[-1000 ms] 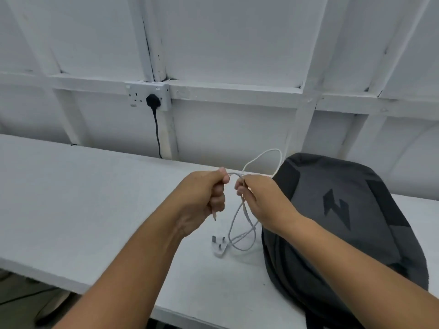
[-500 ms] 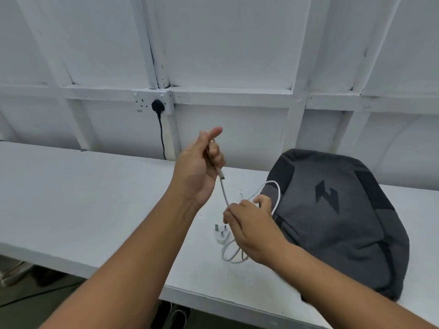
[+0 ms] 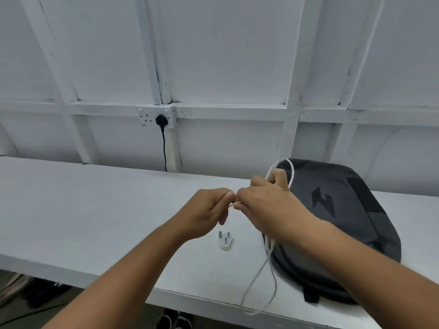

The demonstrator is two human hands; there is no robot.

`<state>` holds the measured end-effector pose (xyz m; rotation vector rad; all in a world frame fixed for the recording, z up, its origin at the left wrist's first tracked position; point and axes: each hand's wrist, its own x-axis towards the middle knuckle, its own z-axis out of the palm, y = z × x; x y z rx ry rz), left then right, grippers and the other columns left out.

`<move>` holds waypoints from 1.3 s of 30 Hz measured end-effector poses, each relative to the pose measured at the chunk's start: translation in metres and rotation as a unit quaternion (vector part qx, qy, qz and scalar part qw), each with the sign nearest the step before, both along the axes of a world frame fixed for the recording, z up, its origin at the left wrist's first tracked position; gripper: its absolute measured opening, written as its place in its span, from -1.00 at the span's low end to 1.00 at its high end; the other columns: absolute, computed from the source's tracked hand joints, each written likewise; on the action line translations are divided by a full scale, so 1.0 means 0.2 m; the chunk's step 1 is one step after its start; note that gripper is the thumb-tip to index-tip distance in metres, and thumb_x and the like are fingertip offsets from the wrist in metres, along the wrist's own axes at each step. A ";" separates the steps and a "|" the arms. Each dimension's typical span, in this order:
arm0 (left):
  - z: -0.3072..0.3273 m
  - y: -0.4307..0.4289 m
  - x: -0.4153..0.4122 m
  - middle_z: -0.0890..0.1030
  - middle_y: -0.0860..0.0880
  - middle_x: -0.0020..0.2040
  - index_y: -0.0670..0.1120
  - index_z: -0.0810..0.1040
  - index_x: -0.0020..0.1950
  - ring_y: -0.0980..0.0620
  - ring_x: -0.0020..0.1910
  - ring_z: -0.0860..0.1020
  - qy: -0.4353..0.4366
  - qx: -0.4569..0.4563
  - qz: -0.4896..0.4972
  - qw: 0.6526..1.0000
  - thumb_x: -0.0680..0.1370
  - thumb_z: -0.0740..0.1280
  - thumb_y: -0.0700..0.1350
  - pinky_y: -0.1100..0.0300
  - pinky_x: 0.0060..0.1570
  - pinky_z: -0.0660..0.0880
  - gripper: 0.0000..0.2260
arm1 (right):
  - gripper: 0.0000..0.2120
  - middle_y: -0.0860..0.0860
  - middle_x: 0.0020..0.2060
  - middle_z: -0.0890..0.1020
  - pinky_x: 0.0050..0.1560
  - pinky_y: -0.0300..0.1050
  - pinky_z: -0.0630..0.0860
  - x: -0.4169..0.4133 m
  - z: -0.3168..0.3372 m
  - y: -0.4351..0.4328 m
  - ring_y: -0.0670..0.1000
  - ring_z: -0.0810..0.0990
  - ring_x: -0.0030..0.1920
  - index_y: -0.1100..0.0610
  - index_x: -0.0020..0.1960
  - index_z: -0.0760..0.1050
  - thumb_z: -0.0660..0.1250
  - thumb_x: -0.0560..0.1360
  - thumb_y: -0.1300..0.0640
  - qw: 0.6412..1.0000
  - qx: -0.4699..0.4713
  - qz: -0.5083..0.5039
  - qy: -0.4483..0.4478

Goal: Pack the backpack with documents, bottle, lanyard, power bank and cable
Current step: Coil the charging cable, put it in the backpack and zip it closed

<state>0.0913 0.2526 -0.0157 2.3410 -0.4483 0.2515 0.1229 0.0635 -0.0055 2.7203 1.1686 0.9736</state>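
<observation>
A thin white cable (image 3: 259, 279) is held up between both hands above the white table (image 3: 90, 210). My left hand (image 3: 209, 212) pinches one end of it. My right hand (image 3: 266, 200) grips the cable just beside the left, with a loop arching over its fingers and a longer loop hanging down past the table's front edge. A dark grey backpack (image 3: 337, 224) with a black zigzag logo lies flat on the table to the right, zipped as far as I can see. A white three-pin plug adapter (image 3: 224, 240) lies on the table below my hands.
A white panelled wall runs behind the table. On it is a double socket (image 3: 156, 116) with a black plug and cord hanging down behind the table. Dark shoes (image 3: 174, 319) show on the floor under the table's front edge.
My left hand has come down from its raised position and met the right hand. My right hand has risen off the table, lifting the cable into loops; the plug adapter stays on the table.
</observation>
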 end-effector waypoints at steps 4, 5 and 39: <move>0.02 -0.03 -0.06 0.44 0.10 -0.43 0.10 0.54 -0.34 0.17 -0.43 0.38 0.047 -0.053 0.035 0.997 0.69 0.11 0.13 0.29 -0.36 0.32 -0.55 | -0.80 -0.15 -0.28 0.53 0.10 0.06 0.13 0.06 0.07 0.01 -0.02 0.48 -0.12 -0.07 -0.12 0.44 0.19 0.67 -0.04 0.997 -0.077 -0.003 0.021; 0.02 -0.04 -0.07 0.43 0.10 -0.43 0.04 0.52 -0.34 0.15 -0.44 0.35 0.067 -0.064 0.049 0.994 0.69 0.12 0.13 0.27 -0.38 0.31 -0.55 | -0.77 -0.13 -0.23 0.53 0.11 0.06 0.13 0.07 0.08 0.01 -0.01 0.48 -0.08 -0.04 -0.08 0.45 0.13 0.69 -0.05 0.996 -0.078 -0.006 0.040; 0.04 -0.05 0.07 0.23 0.03 -0.46 -0.10 0.44 -0.22 0.06 -0.47 0.12 0.225 -0.450 -0.068 0.861 0.72 0.08 -0.04 0.22 -0.40 0.13 -0.64 | -0.61 -0.14 -0.27 0.58 0.30 0.09 0.04 0.26 -0.08 0.08 -0.13 0.54 0.00 -0.04 -0.15 0.47 -0.07 0.66 -0.04 0.991 0.061 -0.024 0.118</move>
